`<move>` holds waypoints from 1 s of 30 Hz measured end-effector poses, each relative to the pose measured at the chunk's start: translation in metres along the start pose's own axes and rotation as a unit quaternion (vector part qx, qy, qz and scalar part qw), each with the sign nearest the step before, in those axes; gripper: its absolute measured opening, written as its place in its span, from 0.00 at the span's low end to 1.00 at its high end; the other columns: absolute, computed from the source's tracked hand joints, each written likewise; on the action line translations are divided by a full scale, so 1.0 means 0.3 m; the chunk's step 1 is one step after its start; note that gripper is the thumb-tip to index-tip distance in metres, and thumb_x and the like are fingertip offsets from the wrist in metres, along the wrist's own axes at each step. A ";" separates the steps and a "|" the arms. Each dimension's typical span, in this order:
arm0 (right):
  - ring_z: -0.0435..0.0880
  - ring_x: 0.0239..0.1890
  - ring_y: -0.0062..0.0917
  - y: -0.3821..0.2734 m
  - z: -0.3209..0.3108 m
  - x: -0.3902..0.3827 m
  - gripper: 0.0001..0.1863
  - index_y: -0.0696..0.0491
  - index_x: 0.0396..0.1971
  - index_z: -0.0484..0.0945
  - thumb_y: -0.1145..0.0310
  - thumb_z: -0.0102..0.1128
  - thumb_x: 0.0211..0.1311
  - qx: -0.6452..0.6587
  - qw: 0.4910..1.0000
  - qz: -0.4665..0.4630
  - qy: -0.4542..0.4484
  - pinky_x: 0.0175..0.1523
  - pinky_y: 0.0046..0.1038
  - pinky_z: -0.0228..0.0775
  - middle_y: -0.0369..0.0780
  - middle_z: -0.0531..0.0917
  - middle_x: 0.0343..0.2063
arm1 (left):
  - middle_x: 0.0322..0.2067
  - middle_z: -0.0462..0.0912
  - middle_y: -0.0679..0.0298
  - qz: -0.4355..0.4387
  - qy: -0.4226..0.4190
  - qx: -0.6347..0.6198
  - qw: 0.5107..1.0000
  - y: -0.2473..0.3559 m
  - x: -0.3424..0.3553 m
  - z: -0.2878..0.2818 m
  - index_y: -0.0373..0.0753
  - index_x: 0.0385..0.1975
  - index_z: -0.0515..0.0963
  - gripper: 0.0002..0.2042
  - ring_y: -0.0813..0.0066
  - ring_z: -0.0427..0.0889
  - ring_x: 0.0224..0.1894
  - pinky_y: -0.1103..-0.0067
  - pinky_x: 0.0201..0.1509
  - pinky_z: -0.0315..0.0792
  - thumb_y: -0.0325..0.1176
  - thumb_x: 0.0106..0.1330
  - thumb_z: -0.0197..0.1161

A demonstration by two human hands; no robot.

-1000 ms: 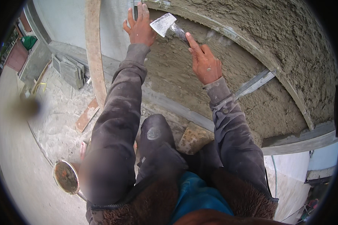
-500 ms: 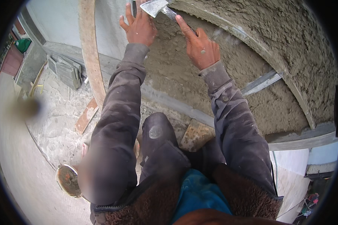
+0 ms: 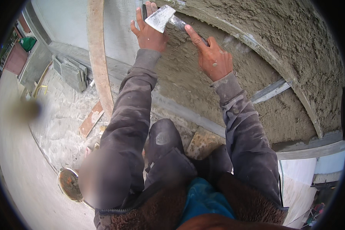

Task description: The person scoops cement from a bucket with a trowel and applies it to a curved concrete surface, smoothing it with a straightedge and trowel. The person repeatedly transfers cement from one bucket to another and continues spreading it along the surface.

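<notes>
My right hand [image 3: 216, 59] is closed round the dark handle of a hatchet [image 3: 161, 18], its index finger stretched along the shaft. The fan-shaped metal blade is whitened with dried mortar and overlaps part of my left hand [image 3: 151, 36] in the picture. That left hand is raised at the wall's edge with fingers spread. A narrow dark strip [image 3: 144, 12] shows between its fingers; whether they press on it I cannot tell. Beside both hands lies a recessed band of rough grey mortar [image 3: 203, 76], bordered by a curved strip [image 3: 270, 53].
A long board [image 3: 97, 50] stands left of my left arm. Stacked grey tiles [image 3: 69, 73], a short brown plank [image 3: 91, 119] and a bucket [image 3: 69, 184] are on the left floor. A metal bar [image 3: 271, 91] crosses the mortar band. A stained block [image 3: 204, 143] lies by my knees.
The view has shifted slightly, so hands and wall appear lower and further right. More of the hatchet blade shows. My right hand keeps its hold and my left fingers remain spread.
</notes>
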State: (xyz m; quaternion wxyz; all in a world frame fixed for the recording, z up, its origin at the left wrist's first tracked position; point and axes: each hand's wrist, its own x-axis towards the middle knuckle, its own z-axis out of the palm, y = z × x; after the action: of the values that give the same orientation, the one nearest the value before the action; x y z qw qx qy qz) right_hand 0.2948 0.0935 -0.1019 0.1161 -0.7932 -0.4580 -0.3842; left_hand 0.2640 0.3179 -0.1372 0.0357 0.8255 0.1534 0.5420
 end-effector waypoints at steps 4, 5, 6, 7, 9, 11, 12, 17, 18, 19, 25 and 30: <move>0.72 0.12 0.32 -0.047 -0.018 0.004 0.38 0.16 0.74 0.54 0.66 0.55 0.72 -0.023 0.998 0.037 -0.039 0.16 0.39 0.67 0.38 0.71 0.23 | 0.78 0.50 0.62 0.000 0.014 0.028 1.000 -0.010 -0.004 0.016 0.45 0.77 0.52 0.41 0.51 0.44 0.78 0.45 0.73 0.40 0.32 0.62 0.62; 0.73 0.12 0.32 -0.045 -0.014 -0.005 0.38 0.16 0.74 0.54 0.66 0.55 0.72 -0.012 1.000 0.015 -0.016 0.16 0.39 0.67 0.38 0.71 0.23 | 0.78 0.51 0.62 0.005 0.023 0.026 0.999 -0.021 -0.007 0.025 0.45 0.77 0.52 0.41 0.51 0.45 0.78 0.45 0.73 0.40 0.33 0.62 0.61; 0.73 0.12 0.32 -0.040 -0.001 -0.019 0.38 0.16 0.74 0.54 0.67 0.55 0.72 -0.001 1.000 -0.007 0.007 0.16 0.40 0.68 0.38 0.72 0.24 | 0.77 0.52 0.63 0.037 0.034 0.016 0.999 -0.043 -0.004 0.028 0.46 0.77 0.52 0.39 0.51 0.45 0.78 0.46 0.72 0.41 0.33 0.65 0.60; 0.74 0.11 0.33 -0.038 0.006 -0.025 0.38 0.16 0.74 0.53 0.67 0.55 0.72 0.011 0.999 -0.029 0.030 0.16 0.40 0.68 0.39 0.72 0.24 | 0.77 0.52 0.63 0.030 0.037 0.015 0.999 -0.046 -0.004 0.040 0.46 0.76 0.54 0.37 0.52 0.45 0.78 0.46 0.72 0.41 0.33 0.65 0.59; 0.74 0.11 0.32 -0.018 -0.015 0.008 0.39 0.16 0.74 0.53 0.68 0.55 0.72 -0.019 1.000 0.018 -0.013 0.15 0.39 0.69 0.38 0.73 0.24 | 0.78 0.52 0.64 0.009 0.038 0.005 0.999 0.003 -0.004 0.019 0.45 0.74 0.60 0.33 0.52 0.45 0.78 0.46 0.72 0.41 0.33 0.67 0.58; 0.75 0.11 0.32 -0.028 -0.027 0.017 0.40 0.15 0.74 0.53 0.68 0.55 0.71 -0.038 0.998 0.036 -0.027 0.15 0.39 0.69 0.38 0.73 0.25 | 0.78 0.52 0.64 0.002 0.017 0.024 1.000 0.002 0.002 0.017 0.45 0.72 0.63 0.30 0.51 0.46 0.78 0.45 0.72 0.42 0.34 0.68 0.58; 0.75 0.12 0.31 -0.050 -0.034 0.011 0.40 0.15 0.74 0.53 0.68 0.55 0.71 -0.042 0.998 0.031 -0.019 0.15 0.39 0.69 0.38 0.74 0.25 | 0.78 0.51 0.63 0.007 0.011 0.042 0.999 -0.009 -0.002 0.020 0.45 0.72 0.63 0.30 0.51 0.46 0.78 0.46 0.72 0.42 0.34 0.68 0.58; 0.76 0.12 0.32 -0.046 -0.030 0.003 0.41 0.15 0.74 0.53 0.69 0.56 0.70 -0.047 0.999 0.008 0.003 0.14 0.38 0.69 0.38 0.74 0.25 | 0.78 0.49 0.62 -0.004 0.007 0.038 0.999 -0.010 -0.007 0.030 0.45 0.75 0.56 0.34 0.51 0.43 0.78 0.45 0.72 0.42 0.36 0.69 0.57; 0.76 0.12 0.32 -0.031 -0.023 0.010 0.41 0.15 0.74 0.53 0.69 0.56 0.69 -0.061 0.998 0.013 -0.003 0.14 0.38 0.69 0.38 0.74 0.25 | 0.78 0.47 0.61 -0.011 -0.008 0.035 0.999 0.003 -0.002 0.019 0.44 0.76 0.53 0.35 0.51 0.41 0.78 0.45 0.72 0.41 0.36 0.69 0.57; 0.76 0.12 0.32 -0.021 -0.024 0.011 0.42 0.15 0.74 0.53 0.69 0.57 0.69 -0.074 0.997 0.017 -0.009 0.14 0.38 0.69 0.38 0.74 0.25 | 0.79 0.45 0.60 -0.019 -0.024 0.032 0.999 0.016 0.000 0.013 0.43 0.77 0.50 0.37 0.50 0.39 0.79 0.44 0.72 0.41 0.36 0.70 0.57; 0.82 0.17 0.34 -0.049 -0.049 0.015 0.47 0.13 0.73 0.53 0.74 0.56 0.62 -0.069 0.995 0.048 -0.052 0.18 0.38 0.74 0.40 0.76 0.28 | 0.78 0.46 0.62 -0.009 -0.023 0.047 0.999 -0.005 -0.004 0.009 0.44 0.78 0.48 0.40 0.51 0.40 0.79 0.44 0.72 0.40 0.36 0.67 0.60; 0.77 0.13 0.33 -0.047 -0.024 -0.018 0.40 0.16 0.74 0.54 0.70 0.54 0.69 -0.040 0.998 0.040 -0.028 0.16 0.39 0.71 0.40 0.75 0.25 | 0.79 0.44 0.62 -0.022 -0.062 0.053 0.996 -0.013 -0.033 0.004 0.44 0.78 0.47 0.41 0.51 0.40 0.79 0.44 0.73 0.40 0.33 0.65 0.61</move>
State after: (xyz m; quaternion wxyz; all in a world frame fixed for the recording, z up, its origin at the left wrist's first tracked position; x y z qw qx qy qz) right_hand 0.2781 0.0939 -0.1032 0.0864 -0.8254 -0.4134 -0.3746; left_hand 0.2607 0.3189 -0.1473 0.0136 0.8548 0.1975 0.4798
